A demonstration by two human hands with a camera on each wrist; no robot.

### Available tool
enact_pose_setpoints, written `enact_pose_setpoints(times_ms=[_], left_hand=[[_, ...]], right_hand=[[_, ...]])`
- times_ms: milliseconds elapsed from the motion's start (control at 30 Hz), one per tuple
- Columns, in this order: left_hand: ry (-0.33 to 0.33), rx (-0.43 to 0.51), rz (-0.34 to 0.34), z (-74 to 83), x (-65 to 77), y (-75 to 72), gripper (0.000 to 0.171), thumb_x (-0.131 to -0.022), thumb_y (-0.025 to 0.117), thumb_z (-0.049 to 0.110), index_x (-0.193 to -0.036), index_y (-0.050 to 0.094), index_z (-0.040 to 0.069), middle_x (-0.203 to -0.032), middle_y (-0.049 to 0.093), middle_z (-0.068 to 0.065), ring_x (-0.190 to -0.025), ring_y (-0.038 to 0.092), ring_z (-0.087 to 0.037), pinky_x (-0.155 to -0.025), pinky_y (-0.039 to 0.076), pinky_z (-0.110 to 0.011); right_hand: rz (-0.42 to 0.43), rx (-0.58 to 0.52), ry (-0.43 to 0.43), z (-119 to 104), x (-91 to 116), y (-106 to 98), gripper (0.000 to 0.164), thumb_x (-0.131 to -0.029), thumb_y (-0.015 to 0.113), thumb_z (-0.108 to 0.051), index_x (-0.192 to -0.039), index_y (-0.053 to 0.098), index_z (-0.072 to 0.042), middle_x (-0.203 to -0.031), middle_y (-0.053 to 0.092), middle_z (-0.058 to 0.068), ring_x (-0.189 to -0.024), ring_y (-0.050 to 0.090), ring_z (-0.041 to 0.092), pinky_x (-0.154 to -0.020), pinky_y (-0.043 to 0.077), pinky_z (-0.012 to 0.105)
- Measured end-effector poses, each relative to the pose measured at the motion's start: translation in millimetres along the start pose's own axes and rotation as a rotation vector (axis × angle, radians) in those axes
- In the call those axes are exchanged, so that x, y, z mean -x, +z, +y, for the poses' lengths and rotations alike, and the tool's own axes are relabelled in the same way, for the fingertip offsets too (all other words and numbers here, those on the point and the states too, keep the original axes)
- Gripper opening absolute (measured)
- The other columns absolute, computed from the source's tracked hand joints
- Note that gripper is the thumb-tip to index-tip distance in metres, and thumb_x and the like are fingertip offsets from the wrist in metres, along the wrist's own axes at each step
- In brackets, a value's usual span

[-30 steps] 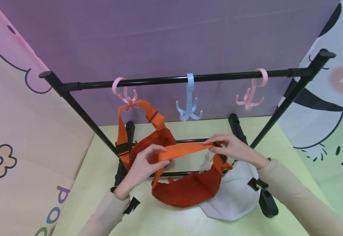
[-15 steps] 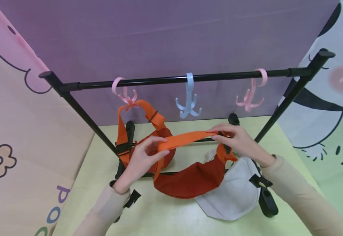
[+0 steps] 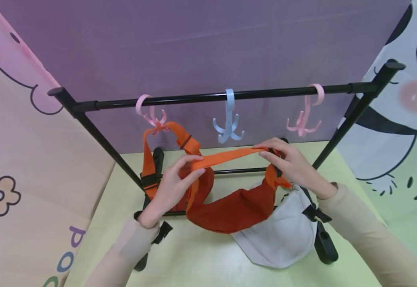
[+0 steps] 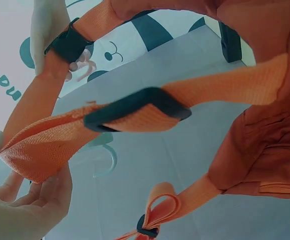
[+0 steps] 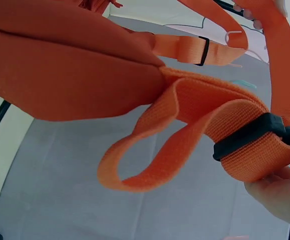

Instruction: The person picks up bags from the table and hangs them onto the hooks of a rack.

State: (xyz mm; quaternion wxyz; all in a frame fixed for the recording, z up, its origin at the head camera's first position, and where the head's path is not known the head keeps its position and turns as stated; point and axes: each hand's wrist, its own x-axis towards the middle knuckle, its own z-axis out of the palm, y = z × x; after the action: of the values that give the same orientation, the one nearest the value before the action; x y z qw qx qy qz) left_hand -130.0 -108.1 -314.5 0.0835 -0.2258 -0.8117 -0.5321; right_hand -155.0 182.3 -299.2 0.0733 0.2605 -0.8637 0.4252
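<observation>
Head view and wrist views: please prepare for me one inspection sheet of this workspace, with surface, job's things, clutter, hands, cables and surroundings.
Surface: pale table under a black rack.
Job's things: held bag, rust-coloured, with orange strap; second bag, similar colour, its own loop over the left pink hook; blue hook and right pink hook, nothing on them.
Clutter: white bag near the rack's right foot, partly hidden by the held bag.
Hands: left hand pinches the orange strap; right hand holds it near a black buckle.
Cables: nothing seen.
Surroundings: purple backdrop behind; cartoon-printed panels on both sides.
</observation>
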Motion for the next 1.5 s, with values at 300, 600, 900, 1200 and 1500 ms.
enact_pose_setpoints(times_ms=[300, 600, 900, 1200, 1500], left_hand=[[0.043, -0.038, 0.009, 4.7, -13.2, -1.4, 0.023, -0.087, 0.057, 0.015, -0.109, 0.057, 0.01, -0.1, 0.056, -0.002, -0.089, 0.052, -0.013, -0.076, 0.043, -0.029], [0.098, -0.018, 0.034, 10.4, -26.0, -3.3, 0.019, -0.088, 0.054, 0.011, -0.106, 0.057, 0.004, -0.096, 0.054, -0.007, -0.087, 0.051, -0.017, -0.076, 0.044, -0.033], [0.09, -0.042, 0.072, 7.8, -40.6, -4.3, 0.017, -0.091, 0.05, 0.017, -0.103, 0.058, 0.007, -0.083, 0.056, -0.005, -0.077, 0.052, -0.016, -0.06, 0.041, -0.026], [0.025, -0.095, 0.085, 2.5, -51.3, -2.7, 0.022, -0.092, 0.047, 0.025, -0.102, 0.057, 0.008, -0.079, 0.054, -0.01, -0.063, 0.045, -0.015, -0.054, 0.034, -0.025], [-0.053, -0.076, 0.063, 13.8, -57.6, -0.7, 0.022, -0.093, 0.046, 0.018, -0.103, 0.056, 0.001, -0.082, 0.055, -0.018, -0.064, 0.041, -0.016, -0.057, 0.032, -0.025]], right_hand=[[0.059, 0.012, -0.047, -9, -8, -6, 0.025, -0.09, 0.05, -0.013, -0.113, 0.059, -0.011, -0.097, 0.053, 0.001, -0.073, 0.042, 0.013, -0.056, 0.033, 0.025], [0.127, 0.077, -0.138, -11, -20, -11, 0.022, -0.089, 0.051, -0.008, -0.109, 0.059, -0.004, -0.081, 0.049, 0.004, -0.067, 0.039, 0.012, -0.055, 0.032, 0.023], [0.153, 0.099, -0.086, -16, -30, -15, 0.022, -0.089, 0.051, -0.013, -0.107, 0.06, -0.005, -0.085, 0.052, 0.005, -0.07, 0.04, 0.013, -0.058, 0.031, 0.024], [0.142, 0.134, -0.049, -7, -40, -16, 0.027, -0.092, 0.047, -0.024, -0.106, 0.059, -0.004, -0.076, 0.045, 0.005, -0.061, 0.039, 0.018, -0.051, 0.031, 0.025], [0.119, 0.134, -0.025, 2, -47, -14, 0.028, -0.092, 0.046, -0.025, -0.107, 0.06, -0.006, -0.068, 0.04, 0.006, -0.059, 0.036, 0.017, -0.052, 0.028, 0.027]])
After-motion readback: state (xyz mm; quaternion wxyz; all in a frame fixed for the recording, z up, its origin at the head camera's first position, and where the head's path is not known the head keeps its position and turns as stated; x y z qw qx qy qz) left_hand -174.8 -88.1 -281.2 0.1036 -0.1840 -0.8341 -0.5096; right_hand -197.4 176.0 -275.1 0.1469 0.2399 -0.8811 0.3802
